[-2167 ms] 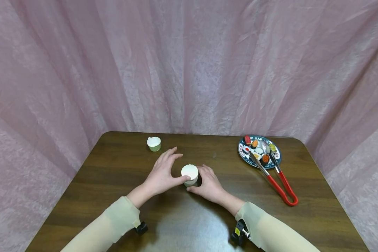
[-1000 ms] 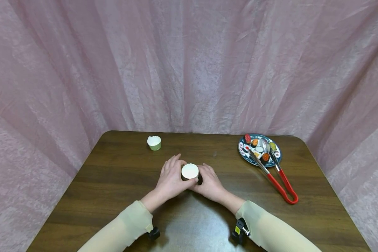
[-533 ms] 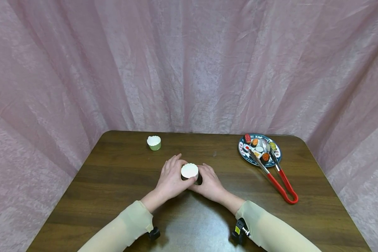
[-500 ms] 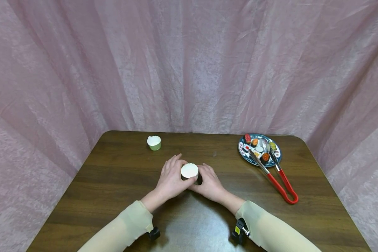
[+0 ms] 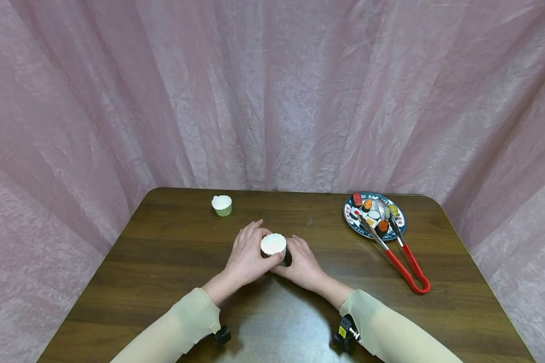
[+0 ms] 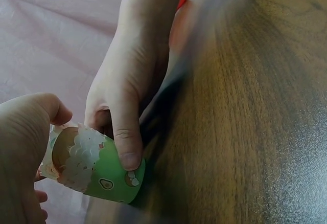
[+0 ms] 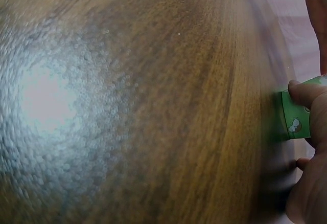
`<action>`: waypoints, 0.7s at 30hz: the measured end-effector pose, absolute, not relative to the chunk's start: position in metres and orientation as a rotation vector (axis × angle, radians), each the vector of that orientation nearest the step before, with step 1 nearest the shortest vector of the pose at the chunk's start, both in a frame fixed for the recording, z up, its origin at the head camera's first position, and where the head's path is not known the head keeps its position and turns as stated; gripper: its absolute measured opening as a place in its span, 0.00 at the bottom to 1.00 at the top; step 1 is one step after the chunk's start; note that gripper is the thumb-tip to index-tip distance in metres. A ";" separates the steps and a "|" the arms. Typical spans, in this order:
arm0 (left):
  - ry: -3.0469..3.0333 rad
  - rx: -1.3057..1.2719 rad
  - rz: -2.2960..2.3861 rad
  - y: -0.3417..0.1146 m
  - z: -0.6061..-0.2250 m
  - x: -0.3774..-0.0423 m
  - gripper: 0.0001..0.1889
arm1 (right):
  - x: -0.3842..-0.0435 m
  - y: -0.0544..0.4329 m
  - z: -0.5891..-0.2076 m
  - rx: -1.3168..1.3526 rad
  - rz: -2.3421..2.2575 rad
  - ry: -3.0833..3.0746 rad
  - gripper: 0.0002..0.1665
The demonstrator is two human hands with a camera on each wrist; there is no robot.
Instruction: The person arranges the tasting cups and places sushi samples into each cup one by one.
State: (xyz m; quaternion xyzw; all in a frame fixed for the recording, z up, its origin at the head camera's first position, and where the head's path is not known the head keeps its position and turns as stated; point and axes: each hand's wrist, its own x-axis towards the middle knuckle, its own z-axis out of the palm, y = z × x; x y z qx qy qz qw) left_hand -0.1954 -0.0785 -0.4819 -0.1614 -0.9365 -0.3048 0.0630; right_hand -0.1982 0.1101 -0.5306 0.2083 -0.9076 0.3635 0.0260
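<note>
Two paper baking cups stand nested at the table's centre, their white inside [image 5: 273, 244] facing up in the head view. My left hand [image 5: 246, 256] holds the upper, white-and-brown patterned cup [image 6: 84, 155] between thumb and fingers. Low on the stack, my right hand [image 5: 303, 265] grips the lower green cup [image 6: 113, 173], its thumb pressing the side near the base. An avocado print shows on the green wall. The right wrist view catches only part of the green cup [image 7: 295, 116] at its edge. Both hands hide most of the stack in the head view.
Another green baking cup [image 5: 222, 205] stands at the back left of the wooden table [image 5: 163, 262]. At the back right, a blue-rimmed plate [image 5: 350, 228] bears several sushi pieces. Red-handled tongs [image 5: 409, 269] lie across it. A pink curtain [image 5: 272, 101] hangs behind.
My left hand has come right and taken hold of the upper cup, its fingers now around it. In the last half second that cup has risen very slightly. The right hand has stayed put.
</note>
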 end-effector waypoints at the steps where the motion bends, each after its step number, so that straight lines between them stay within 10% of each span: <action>1: -2.829 -0.491 -0.922 -0.079 -0.482 -0.196 0.29 | -0.198 0.110 -0.531 0.643 1.117 -2.808 0.45; 21: -2.795 -0.515 -0.961 -0.085 -0.467 -0.200 0.29 | -0.198 0.110 -0.531 0.645 1.113 -2.789 0.44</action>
